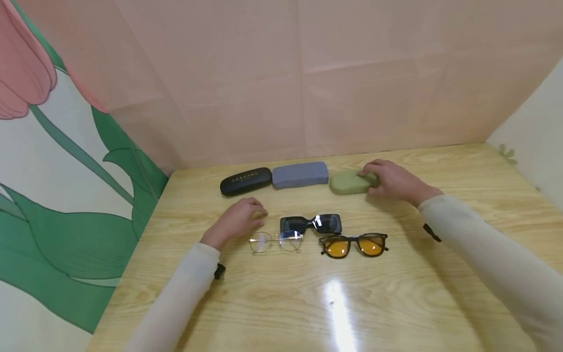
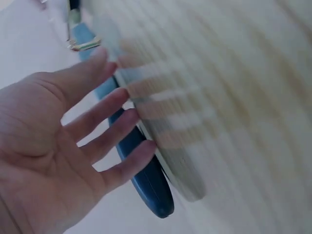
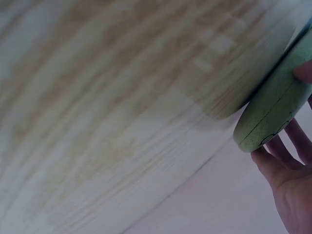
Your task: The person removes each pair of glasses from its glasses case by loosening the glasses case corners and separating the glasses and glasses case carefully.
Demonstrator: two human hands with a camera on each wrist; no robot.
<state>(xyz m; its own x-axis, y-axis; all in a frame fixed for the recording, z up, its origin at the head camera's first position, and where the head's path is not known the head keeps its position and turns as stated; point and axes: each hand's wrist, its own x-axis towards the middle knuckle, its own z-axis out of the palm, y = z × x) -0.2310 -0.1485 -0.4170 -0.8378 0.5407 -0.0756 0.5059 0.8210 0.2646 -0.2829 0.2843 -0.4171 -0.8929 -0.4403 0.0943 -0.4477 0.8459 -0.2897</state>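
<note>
My right hand (image 1: 389, 180) grips the right end of a green glasses case (image 1: 345, 183) at the back of the table; in the right wrist view, thumb and fingers lie on both sides of the green case (image 3: 273, 107). My left hand (image 1: 239, 217) hovers near the wire-rimmed glasses (image 1: 276, 241), holding nothing; its fingers look loosely spread in the left wrist view. Black sunglasses (image 1: 311, 224) lie just behind the wire-rimmed pair. Orange-tinted glasses (image 1: 354, 245) with dark frames rest to their right. A blue-grey case (image 1: 300, 175) and a black case (image 1: 246, 181) stand left of the green one.
The wooden table (image 1: 272, 303) has a bright glare streak near its front. A pink cloth backdrop (image 1: 299, 88) rises along the back edge. Left of the table is a flower-patterned panel (image 1: 70, 234), and a pale wall (image 1: 536, 132) is at the right.
</note>
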